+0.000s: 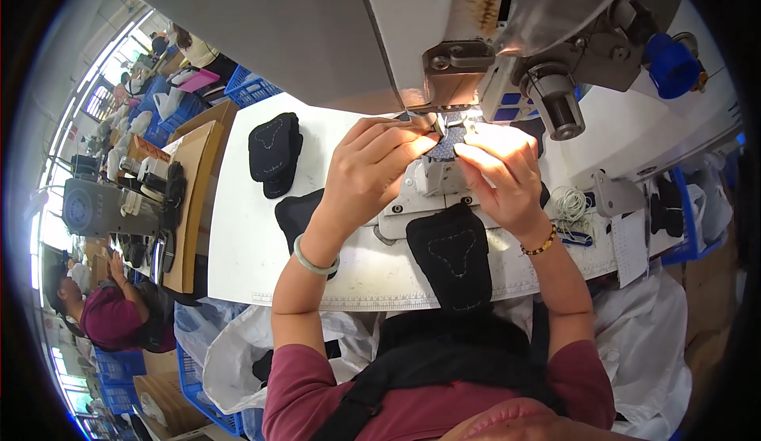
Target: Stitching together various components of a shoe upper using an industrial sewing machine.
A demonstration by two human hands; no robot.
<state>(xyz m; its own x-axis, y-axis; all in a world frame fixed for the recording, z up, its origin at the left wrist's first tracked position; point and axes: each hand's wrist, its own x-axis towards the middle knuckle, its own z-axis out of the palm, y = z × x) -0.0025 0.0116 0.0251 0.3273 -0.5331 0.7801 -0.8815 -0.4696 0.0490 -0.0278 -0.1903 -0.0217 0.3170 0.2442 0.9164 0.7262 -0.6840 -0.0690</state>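
Beneath the lit head of a sewing machine (pixel 317 33), a small dark speckled fabric piece (pixel 448 143) sits at the needle area. My left hand (pixel 374 162) pinches its left edge, fingertips close to the presser foot. On the opposite edge, my right hand (pixel 507 173) grips it between thumb and fingers. A black padded piece with a pale stitched outline (pixel 453 252) lies in front of the machine bed, overhanging the table's near edge. More such black pieces (pixel 273 149) are stacked at the left, and another (pixel 296 217) is partly covered by my left forearm.
The white table (pixel 238 239) has a ruler strip along its near edge. A coil of white cord (pixel 568 202) and blue-handled snips (pixel 576 238) lie right of my wrist. White plastic bags (pixel 646 346) hang below. A co-worker (pixel 119 310) sits at far left.
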